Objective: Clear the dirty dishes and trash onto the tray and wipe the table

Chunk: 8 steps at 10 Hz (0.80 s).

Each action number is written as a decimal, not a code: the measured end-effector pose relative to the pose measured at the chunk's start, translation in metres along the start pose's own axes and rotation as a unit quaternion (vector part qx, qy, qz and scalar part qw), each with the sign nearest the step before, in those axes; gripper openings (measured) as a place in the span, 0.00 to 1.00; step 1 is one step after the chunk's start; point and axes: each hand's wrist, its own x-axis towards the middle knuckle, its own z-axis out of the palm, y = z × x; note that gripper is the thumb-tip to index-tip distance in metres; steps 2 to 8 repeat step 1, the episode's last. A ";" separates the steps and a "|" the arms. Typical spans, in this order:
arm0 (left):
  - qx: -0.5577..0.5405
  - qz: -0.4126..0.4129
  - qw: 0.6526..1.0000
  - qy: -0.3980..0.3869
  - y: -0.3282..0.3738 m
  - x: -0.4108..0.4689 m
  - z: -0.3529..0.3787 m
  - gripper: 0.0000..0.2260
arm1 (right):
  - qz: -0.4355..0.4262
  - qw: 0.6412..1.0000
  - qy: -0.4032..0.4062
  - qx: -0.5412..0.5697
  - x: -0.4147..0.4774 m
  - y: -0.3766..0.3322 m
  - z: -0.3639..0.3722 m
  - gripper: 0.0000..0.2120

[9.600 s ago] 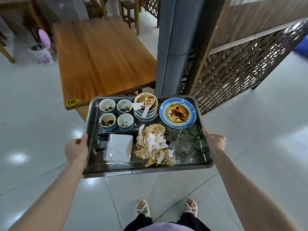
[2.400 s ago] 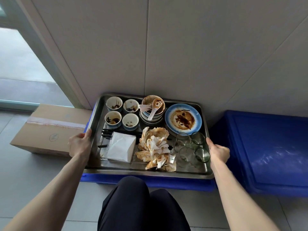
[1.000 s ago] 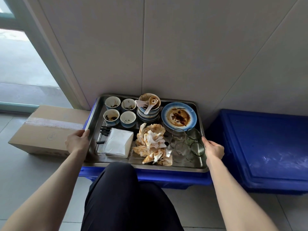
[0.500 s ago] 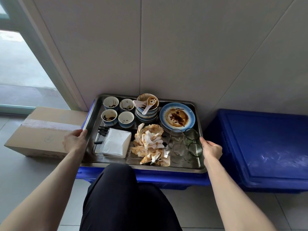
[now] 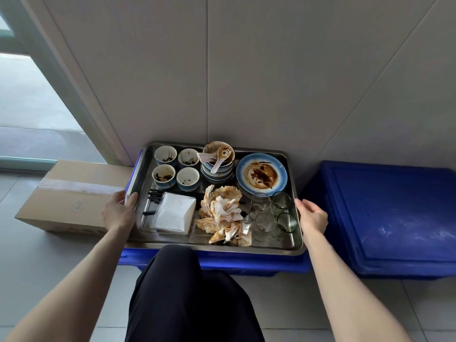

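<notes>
Seemingly unlabelled, the tray (image 5: 291,246) has left hand (image 5: 118,210) fingers gripping its rim, right hand (image 5: 313,215) open.

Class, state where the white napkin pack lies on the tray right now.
In the head view, the napkin pack lies front-left on the tray, beside the crumpled tissues.

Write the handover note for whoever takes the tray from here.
Left hand: grips the tray's left rim, thumb over the edge.
Right hand: open beside the right rim; contact unclear.
Tray: sits on a blue crate against the wall.
On the tray: four small cups, stacked bowls with spoons, sauce-stained plate, four glasses, crumpled napkins, tissue pack.
Done: dishes and trash are loaded.
Left: no table is in view, so wiping is unconfirmed.
</notes>
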 end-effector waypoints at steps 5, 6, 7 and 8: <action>0.011 0.004 1.000 -0.018 0.021 -0.017 -0.011 0.20 | -0.011 1.000 -0.001 -0.009 -0.020 -0.027 -0.003 0.17; 0.011 0.004 1.000 -0.018 0.021 -0.017 -0.011 0.20 | -0.011 1.000 -0.001 -0.009 -0.020 -0.027 -0.003 0.17; 0.011 0.004 1.000 -0.018 0.021 -0.017 -0.011 0.20 | -0.011 1.000 -0.001 -0.009 -0.020 -0.027 -0.003 0.17; 0.011 0.004 1.000 -0.018 0.021 -0.017 -0.011 0.20 | -0.011 1.000 -0.001 -0.009 -0.020 -0.027 -0.003 0.17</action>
